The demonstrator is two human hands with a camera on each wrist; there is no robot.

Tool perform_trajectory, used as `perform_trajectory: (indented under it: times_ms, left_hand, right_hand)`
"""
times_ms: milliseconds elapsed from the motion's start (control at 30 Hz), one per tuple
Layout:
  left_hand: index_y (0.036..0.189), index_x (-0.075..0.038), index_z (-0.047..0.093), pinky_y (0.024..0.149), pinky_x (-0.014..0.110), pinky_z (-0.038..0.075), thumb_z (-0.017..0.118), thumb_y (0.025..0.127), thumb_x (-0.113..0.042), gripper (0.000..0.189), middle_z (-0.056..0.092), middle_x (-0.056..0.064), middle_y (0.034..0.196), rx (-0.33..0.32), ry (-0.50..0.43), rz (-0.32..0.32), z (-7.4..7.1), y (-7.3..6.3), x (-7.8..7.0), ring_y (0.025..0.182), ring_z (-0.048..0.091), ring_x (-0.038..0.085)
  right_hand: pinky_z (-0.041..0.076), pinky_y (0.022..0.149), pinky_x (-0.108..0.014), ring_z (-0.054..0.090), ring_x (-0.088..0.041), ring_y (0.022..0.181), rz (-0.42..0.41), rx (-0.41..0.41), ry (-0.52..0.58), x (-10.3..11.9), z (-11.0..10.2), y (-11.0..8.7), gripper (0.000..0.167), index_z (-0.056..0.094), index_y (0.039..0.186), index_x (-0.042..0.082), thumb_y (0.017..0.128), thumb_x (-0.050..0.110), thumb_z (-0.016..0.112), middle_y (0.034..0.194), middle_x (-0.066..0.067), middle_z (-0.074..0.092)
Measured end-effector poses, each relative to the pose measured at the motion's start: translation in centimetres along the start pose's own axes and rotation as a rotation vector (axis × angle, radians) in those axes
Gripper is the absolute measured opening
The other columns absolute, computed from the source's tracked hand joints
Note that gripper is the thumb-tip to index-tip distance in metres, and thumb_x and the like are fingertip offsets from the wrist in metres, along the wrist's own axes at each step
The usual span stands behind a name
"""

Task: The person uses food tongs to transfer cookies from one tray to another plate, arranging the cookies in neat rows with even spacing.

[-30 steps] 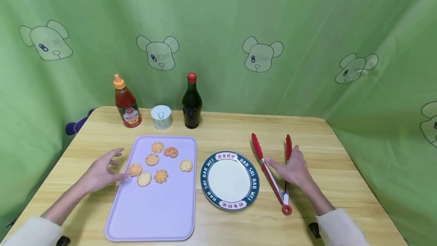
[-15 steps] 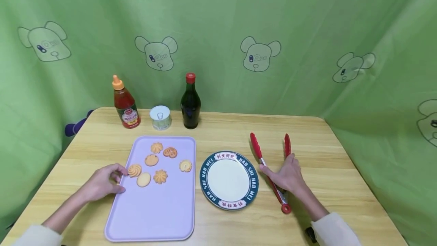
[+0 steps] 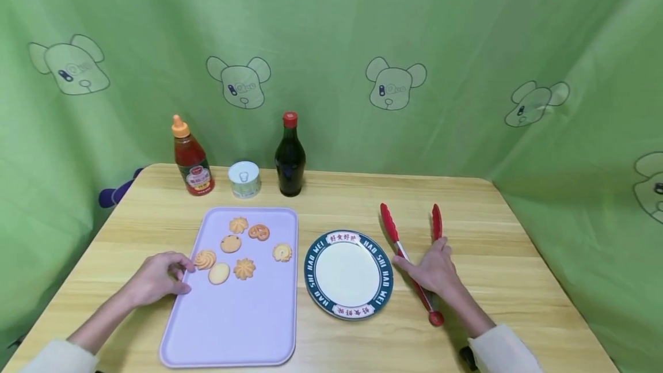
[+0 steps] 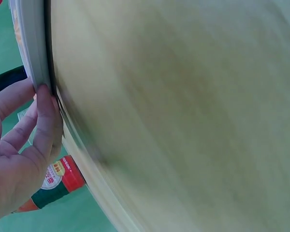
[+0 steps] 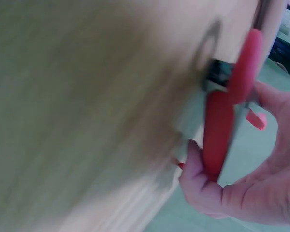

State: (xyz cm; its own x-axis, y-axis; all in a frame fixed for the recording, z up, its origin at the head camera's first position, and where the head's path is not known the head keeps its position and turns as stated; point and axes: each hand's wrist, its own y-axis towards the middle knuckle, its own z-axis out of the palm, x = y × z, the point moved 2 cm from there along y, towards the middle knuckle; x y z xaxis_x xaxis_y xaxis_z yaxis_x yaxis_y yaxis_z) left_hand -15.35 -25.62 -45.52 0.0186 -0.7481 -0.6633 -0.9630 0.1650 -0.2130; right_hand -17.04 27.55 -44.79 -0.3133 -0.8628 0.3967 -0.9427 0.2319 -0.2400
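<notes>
My left hand (image 3: 157, 278) pinches the left rim of a lilac tray (image 3: 238, 327), thumb and fingertips meeting at its edge (image 4: 33, 43) in the left wrist view. Several cookies lie on the tray's upper half: a swirl cookie (image 3: 205, 259), an oval one (image 3: 219, 273), a pretzel-shaped one (image 3: 259, 232) and flower-shaped ones (image 3: 244, 269). On the right, my right hand (image 3: 432, 269) holds red-and-silver tongs (image 3: 389, 223) with spread arms, thumb by the left arm and fingers round the right one. In the right wrist view the fingers curl round a red handle (image 5: 218, 135).
A white plate with a dark green patterned rim (image 3: 313, 272) lies between tray and tongs. Along the back edge of the wooden table (image 3: 342, 189) stand a red sauce bottle (image 3: 193, 160), a small can (image 3: 244, 180) and a dark bottle (image 3: 290, 163). A green curtain (image 3: 331, 27) hangs behind.
My left hand has come down and right onto the tray's rim and now pinches it. My right hand has closed lower on the tongs. Tray, cookies and plate stay in place.
</notes>
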Motion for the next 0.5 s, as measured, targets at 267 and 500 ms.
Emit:
perform_trajectory:
  times_ms: [267,500]
  left_hand:
    - [0.096,-0.004,0.066,0.059,0.022,0.041,0.080,0.066,-0.004,0.033,0.057,0.005,0.078,-0.001,0.021,-0.029,0.0,0.0,0.0,0.073,0.050,0.017]
    - [0.095,-0.004,0.066,0.060,0.022,0.042,0.080,0.066,-0.004,0.032,0.057,0.005,0.077,-0.006,0.020,-0.006,0.1,0.0,-0.1,0.073,0.050,0.017]
  right_hand:
    - [0.053,0.059,-0.040,0.052,-0.037,0.079,0.009,0.043,0.040,0.1,-0.5,-0.5,0.121,0.003,0.138,-0.019,0.072,0.054,0.074,0.113,-0.037,0.035]
    - [0.038,0.044,-0.026,0.050,-0.023,0.058,-0.020,-0.031,0.158,0.2,-1.4,-0.1,0.083,0.035,0.117,-0.015,0.075,0.046,0.073,0.084,-0.020,0.045]
